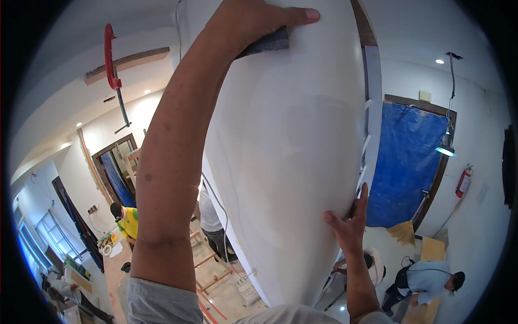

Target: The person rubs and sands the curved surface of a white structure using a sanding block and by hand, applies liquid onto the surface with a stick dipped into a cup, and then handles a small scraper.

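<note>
A large white, smooth curved panel [291,140] fills the middle of the view, close in front of me. My left hand [251,21] is high up on it, pressing a dark grey piece of sandpaper [272,44] to the surface, with the thumb stretched out to the right. Most of its other fingers are out of sight. Lower down, my right hand [348,224] grips the panel's right edge. Its thumb lies on the white face and the fingers reach round the side, partly hidden.
A red clamp [111,59] hangs at upper left. Behind the panel's right edge stands a ladder-like frame [369,108]. Blue sheeting [404,162] covers a doorway. Several people work below, one in light blue [429,278], another in yellow [128,221]. A work lamp [445,150] hangs at right.
</note>
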